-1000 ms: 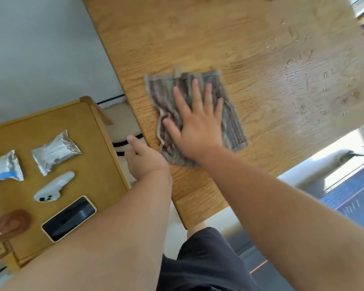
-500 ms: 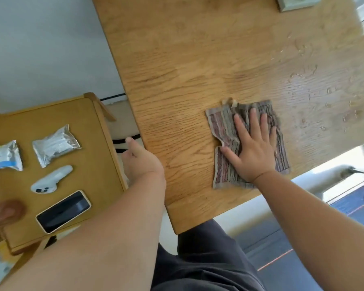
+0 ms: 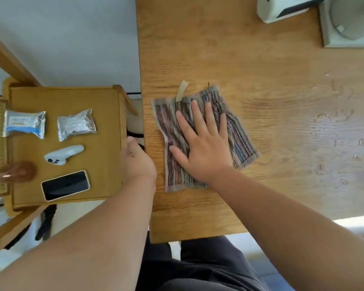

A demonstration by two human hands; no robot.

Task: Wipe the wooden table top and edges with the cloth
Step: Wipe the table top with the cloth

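The right hand (image 3: 204, 143) lay flat, palm down, fingers straight and slightly spread, pressing on the striped cloth (image 3: 239, 135). The cloth was spread on the wooden desk (image 3: 250, 66), near its left edge and nearer the person than the middle. It lay mostly flat, its far-right corner angled away. A pale loop tag (image 3: 182, 91) stuck out from its far edge onto the bare wood.

The left hand (image 3: 138, 162) sat at the left edge of the desk, in the gap beside the smaller side desk (image 3: 105, 106). Its thumb pointed away from the person. Its fingers were tucked out of sight below the knuckles, so whether it gripped the edge could not be told.

To the right of the cloth the wood shone with a wet sheen and scattered water droplets (image 3: 326, 117). At the far edge of the view stood a white device (image 3: 282, 9) and, to its right, a grey base (image 3: 345, 30), both cut off by the frame.

The smaller side desk had a raised rim and held several things apart from one another. There was a foil packet with blue print (image 3: 24, 126), a plain foil packet (image 3: 76, 124), a white controller (image 3: 64, 154) and a phone (image 3: 65, 184) lying screen up. A blurred brown object (image 3: 15, 171) lay at its left side. Dark shorts (image 3: 198, 269) showed below the near edge of the desk.
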